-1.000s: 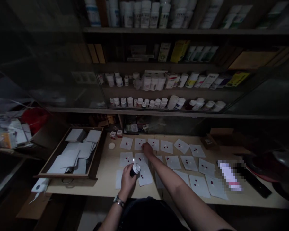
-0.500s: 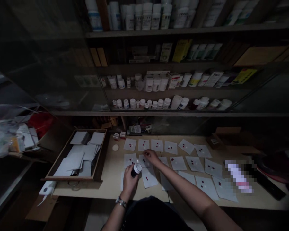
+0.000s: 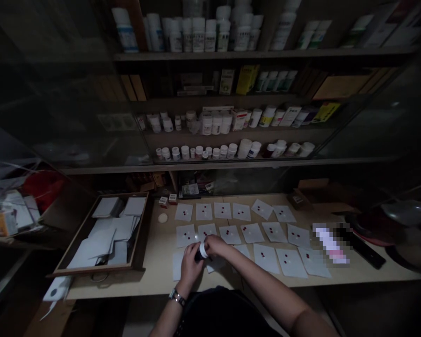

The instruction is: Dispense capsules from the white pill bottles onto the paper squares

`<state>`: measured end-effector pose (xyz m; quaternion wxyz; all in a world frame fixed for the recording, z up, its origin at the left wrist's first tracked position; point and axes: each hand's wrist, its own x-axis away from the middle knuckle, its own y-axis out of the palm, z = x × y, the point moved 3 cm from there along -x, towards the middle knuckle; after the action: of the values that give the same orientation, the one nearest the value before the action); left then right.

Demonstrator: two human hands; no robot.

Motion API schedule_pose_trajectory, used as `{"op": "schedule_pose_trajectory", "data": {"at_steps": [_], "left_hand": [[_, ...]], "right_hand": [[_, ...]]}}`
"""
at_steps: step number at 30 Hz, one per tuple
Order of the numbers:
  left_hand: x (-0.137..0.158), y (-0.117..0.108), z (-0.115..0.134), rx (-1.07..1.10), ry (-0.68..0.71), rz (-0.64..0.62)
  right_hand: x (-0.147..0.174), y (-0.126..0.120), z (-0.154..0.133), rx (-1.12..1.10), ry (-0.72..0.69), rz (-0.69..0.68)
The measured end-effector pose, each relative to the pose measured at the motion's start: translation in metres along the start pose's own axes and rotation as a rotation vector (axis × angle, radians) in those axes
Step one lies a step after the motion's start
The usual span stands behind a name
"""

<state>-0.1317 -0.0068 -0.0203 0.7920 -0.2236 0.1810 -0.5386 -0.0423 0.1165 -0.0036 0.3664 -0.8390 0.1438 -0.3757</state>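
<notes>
My left hand (image 3: 190,266) is wrapped round a dark bottle (image 3: 198,255) with a white rim, tilted to the right over the table. At the bottle's mouth is my right hand (image 3: 215,245), its fingers bent together. What they hold, if anything, is hidden. Rows of white paper squares (image 3: 262,258) lie around both hands, many bearing small dark red pills (image 3: 286,256) and some paler ones. Part of the front row is covered by my hands and right forearm. A round white lid (image 3: 163,218) lies left of the papers.
On the left stands an open wooden drawer (image 3: 140,255) of stacked white paper. Two small boxes (image 3: 173,199) sit behind the lid. Shelves (image 3: 231,165) of medicine bottles rise at the back. A dark phone-like object (image 3: 366,252) and a cardboard box (image 3: 314,185) are at right.
My right hand has come back from a paper in the middle row to the bottle's mouth. The bottle now tips towards it. The camera view has shifted slightly.
</notes>
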Motion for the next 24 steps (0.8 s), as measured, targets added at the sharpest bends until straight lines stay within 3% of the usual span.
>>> {"op": "schedule_pose_trajectory", "data": {"at_steps": [5, 12, 15, 19, 24], "left_hand": [[0.006, -0.008, -0.007, -0.017, 0.009, 0.022], [0.008, -0.017, -0.012, 0.033, 0.014, 0.055], [0.009, -0.019, -0.013, 0.076, 0.001, 0.076], [0.009, -0.027, -0.019, 0.094, -0.045, 0.141], [0.011, -0.032, -0.028, 0.120, -0.089, 0.165]], "right_hand": [[-0.001, 0.014, -0.008, 0.007, 0.033, 0.047], [0.007, 0.028, -0.015, -0.197, -0.255, 0.290], [0.006, 0.027, -0.007, -0.388, -0.287, 0.411], [-0.005, 0.015, 0.024, -0.503, -0.037, 0.541], [-0.020, 0.013, 0.055, -0.295, 0.161, 0.472]]}}
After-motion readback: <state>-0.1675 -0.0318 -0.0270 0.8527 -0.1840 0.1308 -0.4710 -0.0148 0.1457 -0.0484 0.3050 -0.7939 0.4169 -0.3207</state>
